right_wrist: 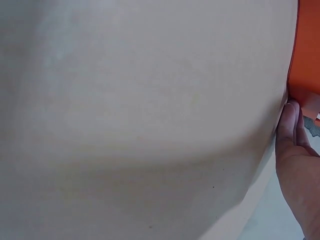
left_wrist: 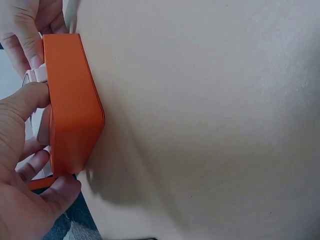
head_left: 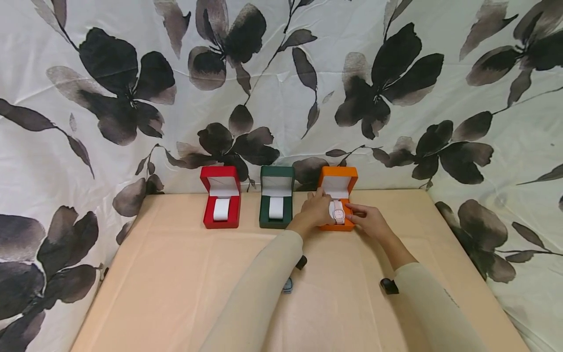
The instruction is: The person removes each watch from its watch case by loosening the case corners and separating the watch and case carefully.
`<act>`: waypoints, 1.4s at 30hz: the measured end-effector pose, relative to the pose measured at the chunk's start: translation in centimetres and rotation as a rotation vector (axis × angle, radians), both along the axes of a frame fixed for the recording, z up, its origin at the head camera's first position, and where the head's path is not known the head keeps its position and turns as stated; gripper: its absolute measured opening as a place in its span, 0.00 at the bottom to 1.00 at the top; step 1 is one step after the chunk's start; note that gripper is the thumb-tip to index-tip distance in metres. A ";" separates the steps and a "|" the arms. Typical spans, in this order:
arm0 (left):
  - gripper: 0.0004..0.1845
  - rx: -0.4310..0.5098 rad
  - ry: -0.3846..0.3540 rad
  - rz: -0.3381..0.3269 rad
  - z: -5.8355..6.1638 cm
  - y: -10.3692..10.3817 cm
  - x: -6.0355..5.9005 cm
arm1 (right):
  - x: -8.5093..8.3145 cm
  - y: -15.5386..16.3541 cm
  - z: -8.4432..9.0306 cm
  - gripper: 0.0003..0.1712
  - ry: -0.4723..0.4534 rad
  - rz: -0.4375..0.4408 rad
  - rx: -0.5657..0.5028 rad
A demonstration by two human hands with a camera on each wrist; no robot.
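An orange watch box (head_left: 335, 228) stands with its lid up on the table, and a watch with a pale pink strap (head_left: 338, 215) lies on the white cushion inside it. My left hand (head_left: 314, 209) is at the box's left side; in the left wrist view its thumb lies inside the rim by the cushion and its other fingers curl round the wall. From the right, my right hand (head_left: 368, 221) grips the box's edge, thumb and fingertips at the wall. In the right wrist view, right fingertips (right_wrist: 289, 112) touch the orange side. Some left fingers are hidden by the box.
An open green box (head_left: 275, 226) and an open red box (head_left: 221, 226), each with a white cushion, stand to the left. A grey-blue watch (head_left: 288, 285) lies partly hidden by my left sleeve. A floral cloth (head_left: 281, 78) hangs behind the table (head_left: 176, 274).
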State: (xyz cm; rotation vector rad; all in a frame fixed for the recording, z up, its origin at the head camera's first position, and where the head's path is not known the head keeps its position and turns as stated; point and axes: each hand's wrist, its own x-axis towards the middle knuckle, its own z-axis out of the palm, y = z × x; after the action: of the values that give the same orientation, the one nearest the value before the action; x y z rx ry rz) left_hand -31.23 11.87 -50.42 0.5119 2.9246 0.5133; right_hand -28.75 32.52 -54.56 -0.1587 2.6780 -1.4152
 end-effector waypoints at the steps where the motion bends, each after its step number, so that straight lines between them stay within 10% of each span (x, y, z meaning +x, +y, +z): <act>1: 0.36 0.009 -0.002 -0.002 0.0 0.0 0.0 | 0.0 0.0 0.0 0.30 0.003 0.000 0.001; 42: 0.38 0.133 0.109 -0.098 -1.4 -1.2 -0.5 | -0.1 0.2 -0.4 0.29 0.062 0.015 -0.025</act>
State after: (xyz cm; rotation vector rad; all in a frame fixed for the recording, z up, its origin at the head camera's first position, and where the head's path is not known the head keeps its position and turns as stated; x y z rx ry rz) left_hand -31.69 10.69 -51.83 0.7169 2.9622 0.6909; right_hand -28.85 32.72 -54.97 -0.2280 2.7029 -1.4630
